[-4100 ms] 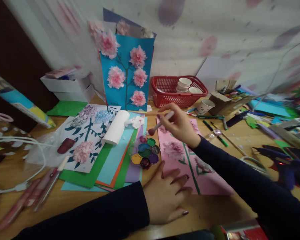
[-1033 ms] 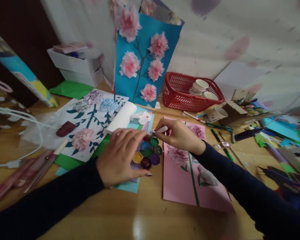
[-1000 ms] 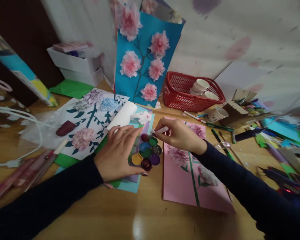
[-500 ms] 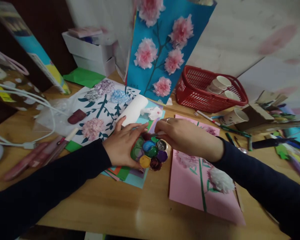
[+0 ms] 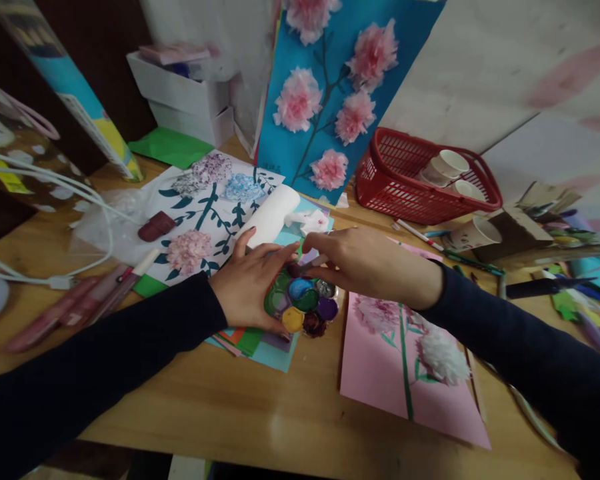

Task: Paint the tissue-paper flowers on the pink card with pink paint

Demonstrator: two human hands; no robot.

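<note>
My left hand (image 5: 247,287) is around the left side of a cluster of small paint pots (image 5: 306,300), thumb at the front and fingers behind. Blue, green, yellow, purple, silver and dark red paints show in it. Above its far side, my right hand (image 5: 380,267) pinches a slim greyish stick (image 5: 314,263). That stick's far end meets a dark reddish spot at the back of the pots; whether it is a brush is unclear. Beneath the pots lie coloured paper sheets (image 5: 275,353). Right of them rests a pink sheet (image 5: 370,380) with a painted green stem and fluffy paper flowers.
A blue flower picture (image 5: 300,150) stands behind. At the back right is a red basket (image 5: 405,200) with paper cups. A white roll (image 5: 273,213) lies on a flower picture (image 5: 190,220). White cables (image 5: 100,207) and pink pens (image 5: 75,307) lie left.
My right hand has shifted slightly left over the pots, and more of the greyish stick shows. My left hand stays at the pots. The whole view has shifted a little.
</note>
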